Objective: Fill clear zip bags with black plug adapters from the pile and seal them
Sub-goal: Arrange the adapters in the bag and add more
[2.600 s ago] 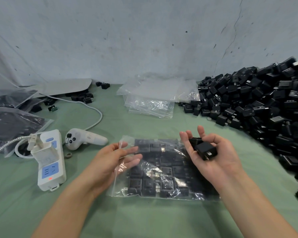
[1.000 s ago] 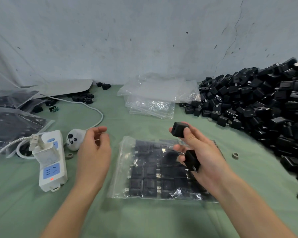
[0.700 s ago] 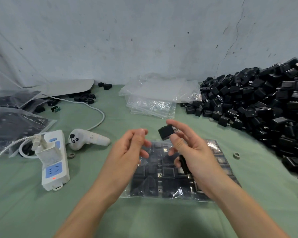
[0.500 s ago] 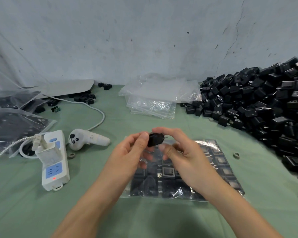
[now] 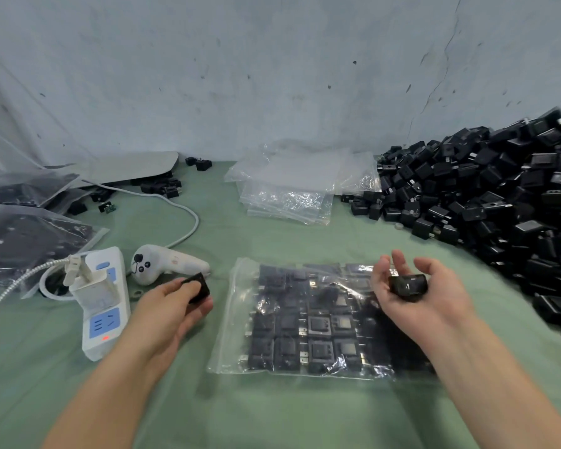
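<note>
a clear zip bag [image 5: 292, 322] is laid flat on the green worktop [image 5: 272, 413], close to the near edge and about midway along it. it is packed with rows of black adapters lying side by side, while a strip along its left side is left bare. whether its seal is pressed closed cannot be told.

a black plug adapter [image 5: 197, 286] is pinched at the fingertips of the left grip [image 5: 169, 309], which is held palm down just left of the bag and apart from it. a second adapter [image 5: 407, 286] is cradled in the curled fingers of the right grip [image 5: 415, 306], which is raised palm up over the bag's far right corner; this part is blurred.

the pile [image 5: 499, 205] of loose black adapters is heaped along the right edge and rises toward the far right corner against the wall [image 5: 272, 76]. a stack of empty clear bags [image 5: 289, 189] is set by the far edge, just left of the pile.

a white controller [image 5: 162, 264] and a white power strip [image 5: 102, 306], with a plug in it and a red light lit, are found left of the left grip, the strip nearer the near edge. a white cable [image 5: 182, 202] is run from beside the controller toward the far left corner. filled bags [image 5: 23, 241] are stacked at the left edge, and a few stray adapters [image 5: 162, 186] are scattered by the far edge near a grey flat board [image 5: 127, 165].
</note>
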`<state>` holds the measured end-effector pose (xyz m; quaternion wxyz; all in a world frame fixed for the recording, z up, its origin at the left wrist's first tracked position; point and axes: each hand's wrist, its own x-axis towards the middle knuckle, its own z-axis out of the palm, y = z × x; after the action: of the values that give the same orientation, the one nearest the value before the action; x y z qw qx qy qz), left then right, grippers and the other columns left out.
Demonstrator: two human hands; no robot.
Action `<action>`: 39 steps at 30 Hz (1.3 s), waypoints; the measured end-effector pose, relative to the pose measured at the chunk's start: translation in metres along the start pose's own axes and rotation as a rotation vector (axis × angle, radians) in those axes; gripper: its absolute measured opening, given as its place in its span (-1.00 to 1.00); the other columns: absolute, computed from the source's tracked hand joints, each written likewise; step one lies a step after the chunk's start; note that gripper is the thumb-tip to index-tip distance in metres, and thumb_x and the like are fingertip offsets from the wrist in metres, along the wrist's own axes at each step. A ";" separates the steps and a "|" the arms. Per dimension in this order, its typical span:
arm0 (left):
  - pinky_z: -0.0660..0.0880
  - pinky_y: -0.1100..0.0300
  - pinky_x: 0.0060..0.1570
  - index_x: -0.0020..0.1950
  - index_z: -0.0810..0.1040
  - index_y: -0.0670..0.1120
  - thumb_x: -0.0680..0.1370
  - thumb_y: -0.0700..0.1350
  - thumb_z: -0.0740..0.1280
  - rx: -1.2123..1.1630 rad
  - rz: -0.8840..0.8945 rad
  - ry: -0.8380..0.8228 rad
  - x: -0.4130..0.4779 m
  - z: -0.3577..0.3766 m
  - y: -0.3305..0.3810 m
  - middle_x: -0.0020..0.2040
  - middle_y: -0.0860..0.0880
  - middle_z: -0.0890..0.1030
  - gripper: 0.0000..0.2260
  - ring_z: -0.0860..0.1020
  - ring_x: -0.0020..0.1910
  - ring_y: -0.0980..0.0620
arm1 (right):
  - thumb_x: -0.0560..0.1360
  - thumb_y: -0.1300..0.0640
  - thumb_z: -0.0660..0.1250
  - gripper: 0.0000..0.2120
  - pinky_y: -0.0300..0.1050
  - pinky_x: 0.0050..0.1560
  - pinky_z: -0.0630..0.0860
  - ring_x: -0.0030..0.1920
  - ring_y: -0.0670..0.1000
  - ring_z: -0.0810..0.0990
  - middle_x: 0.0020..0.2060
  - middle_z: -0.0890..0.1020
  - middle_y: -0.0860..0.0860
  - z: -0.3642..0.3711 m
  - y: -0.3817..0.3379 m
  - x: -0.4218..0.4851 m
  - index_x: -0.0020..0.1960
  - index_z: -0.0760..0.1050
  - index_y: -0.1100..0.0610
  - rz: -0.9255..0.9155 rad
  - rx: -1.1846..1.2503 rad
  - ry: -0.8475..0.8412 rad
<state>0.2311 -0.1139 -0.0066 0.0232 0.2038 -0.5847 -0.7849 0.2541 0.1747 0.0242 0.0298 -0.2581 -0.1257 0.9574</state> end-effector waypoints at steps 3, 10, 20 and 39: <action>0.65 0.23 -0.25 0.06 0.55 -0.32 0.62 -0.30 0.27 0.046 -0.035 -0.083 0.002 0.004 -0.004 -0.04 -0.22 0.67 -0.89 0.66 -0.18 -0.06 | 0.61 0.10 0.20 -0.81 -0.05 -0.22 0.58 -0.14 0.06 0.51 -0.03 0.50 0.17 0.002 -0.001 0.002 0.03 0.50 0.21 -0.033 0.004 0.036; 0.61 0.27 -0.32 0.08 0.60 -0.26 0.62 -0.24 0.29 0.192 -0.032 -0.201 -0.003 0.013 -0.008 -0.17 -0.16 0.72 -0.87 0.68 -0.29 0.02 | 0.59 0.05 0.32 -0.89 -0.29 -0.45 0.43 -0.46 -0.18 0.44 -0.20 0.59 -0.10 -0.001 0.017 0.008 0.06 0.61 -0.10 -0.557 -1.274 -0.178; 0.65 0.23 -0.25 0.11 0.58 -0.34 0.56 -0.30 0.35 -0.056 -0.123 -0.273 0.000 0.027 -0.014 -0.08 -0.22 0.71 -0.84 0.70 -0.21 -0.01 | 0.51 -0.38 0.25 -0.40 -0.04 -0.01 0.44 0.23 0.03 0.53 0.34 0.38 -0.24 -0.002 0.021 0.033 0.48 0.33 -0.18 -0.652 -2.542 -0.400; 0.60 0.15 -0.29 0.11 0.57 -0.10 0.38 0.06 0.52 0.269 0.073 -0.221 0.006 0.027 -0.023 -0.12 -0.12 0.73 -0.61 0.68 -0.25 -0.02 | 0.61 -0.27 0.17 -0.51 -0.07 -0.12 0.38 0.15 0.01 0.57 0.34 0.35 -0.20 -0.009 0.024 0.035 0.49 0.27 -0.17 -0.795 -2.607 -0.469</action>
<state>0.2209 -0.0835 -0.0231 -0.0402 0.0961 -0.6906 -0.7157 0.2284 0.1572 -0.0061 0.0161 0.1190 -0.9880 0.0973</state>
